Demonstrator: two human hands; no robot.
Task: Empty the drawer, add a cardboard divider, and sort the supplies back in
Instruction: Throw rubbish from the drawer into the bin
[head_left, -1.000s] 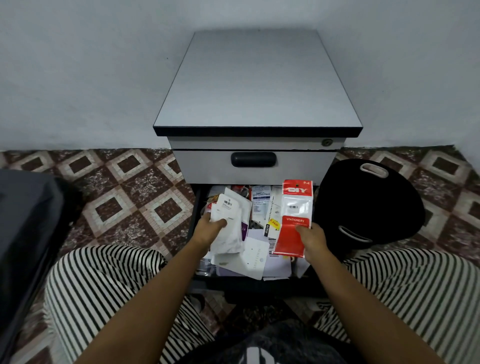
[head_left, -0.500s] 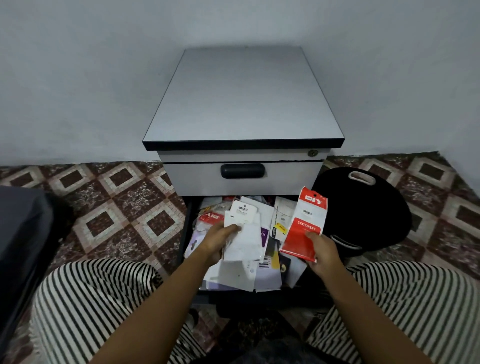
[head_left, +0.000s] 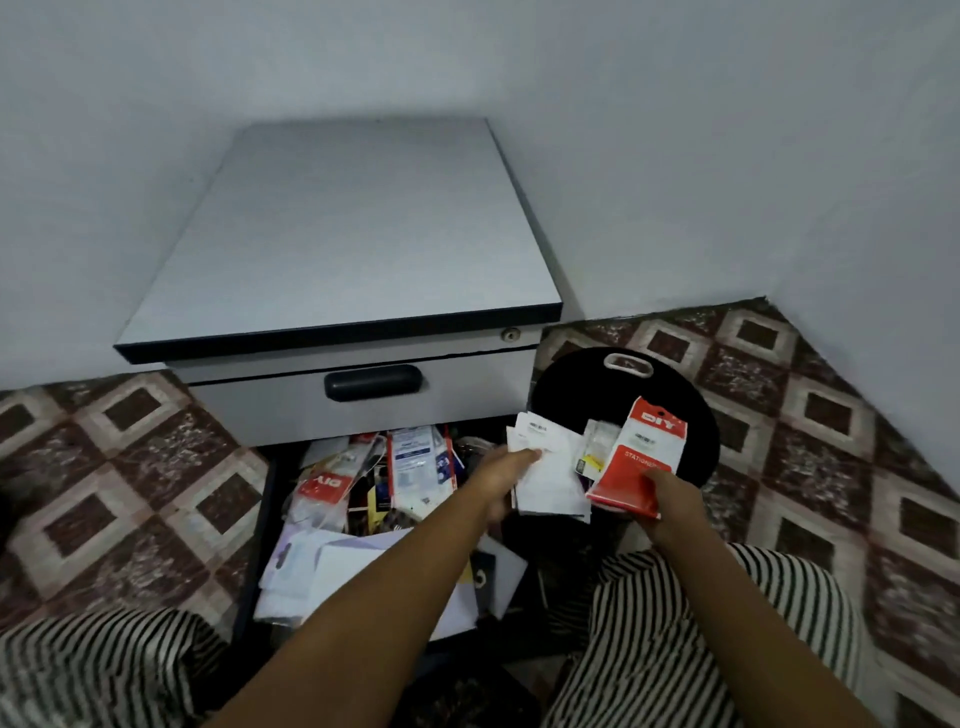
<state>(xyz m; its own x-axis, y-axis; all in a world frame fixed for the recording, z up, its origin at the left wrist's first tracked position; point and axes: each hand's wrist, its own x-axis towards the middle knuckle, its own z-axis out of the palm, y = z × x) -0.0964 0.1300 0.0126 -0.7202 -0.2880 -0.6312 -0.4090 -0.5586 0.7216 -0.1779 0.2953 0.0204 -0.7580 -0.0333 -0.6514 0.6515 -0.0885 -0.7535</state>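
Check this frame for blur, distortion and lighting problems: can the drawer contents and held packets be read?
Head view: wide-angle distortion skews the cabinet; light is dim and flat, without glare; the open drawer lies in shadow, its contents soft; the red DIY packet in the right hand shows large lettering only, and the white packets in the left hand show no legible print.

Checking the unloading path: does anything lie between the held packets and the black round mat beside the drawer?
Nothing visible. The left hand holds white paper packets and the right hand a red DIY stationery packet over the black round mat; its exposed surface is bare, the part behind them hidden.
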